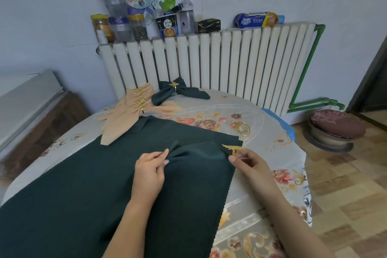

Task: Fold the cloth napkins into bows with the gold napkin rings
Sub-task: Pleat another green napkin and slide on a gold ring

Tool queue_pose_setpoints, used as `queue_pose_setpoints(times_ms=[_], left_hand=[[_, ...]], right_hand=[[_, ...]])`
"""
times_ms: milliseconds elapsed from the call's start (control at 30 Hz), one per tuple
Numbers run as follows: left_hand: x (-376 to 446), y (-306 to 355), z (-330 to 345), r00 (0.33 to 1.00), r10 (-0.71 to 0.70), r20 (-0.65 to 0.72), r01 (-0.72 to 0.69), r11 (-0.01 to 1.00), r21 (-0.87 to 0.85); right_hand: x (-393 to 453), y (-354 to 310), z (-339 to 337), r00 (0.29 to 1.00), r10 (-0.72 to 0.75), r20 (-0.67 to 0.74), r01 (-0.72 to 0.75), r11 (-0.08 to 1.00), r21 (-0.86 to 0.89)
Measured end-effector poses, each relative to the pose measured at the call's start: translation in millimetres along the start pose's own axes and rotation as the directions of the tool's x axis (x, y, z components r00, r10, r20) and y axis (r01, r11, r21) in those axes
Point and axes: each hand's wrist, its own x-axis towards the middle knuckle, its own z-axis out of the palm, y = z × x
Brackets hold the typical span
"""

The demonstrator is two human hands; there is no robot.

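A dark green napkin (196,165) lies gathered on top of a stack of flat green napkins (83,174) on the table. My left hand (149,170) pinches a bunched fold of it at the middle. My right hand (249,163) holds a gold leaf napkin ring (232,148) at the napkin's right edge. A finished green bow (178,92) with a gold ring sits at the back of the table. Beside it lie several peach bows (134,109) with gold rings. Loose gold rings (243,128) rest on the tablecloth to the right.
The round table carries a floral plastic cloth (272,153). A white radiator (209,65) stands behind it, with jars, bottles and a tissue pack on top. A padded stool (335,128) stands on the floor at the right. A wooden cabinet (37,128) is at the left.
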Motion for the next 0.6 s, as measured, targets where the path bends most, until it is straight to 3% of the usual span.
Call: queue_pose_setpoints(times_ms=[300, 600], left_hand=[[6.5, -4.8, -1.1, 0.998, 0.061, 0.034, -0.061, 0.998, 0.007], [5.7, 2.9, 0.8, 0.985, 0.146, 0.088, -0.142, 0.989, -0.049]], right_hand=[[-4.2, -5.0, 6.5, 0.988, -0.097, 0.12, 0.101, 0.995, -0.025], [-4.4, -1.1, 9.2, 0.988, -0.147, 0.057, 0.147, 0.989, -0.004]])
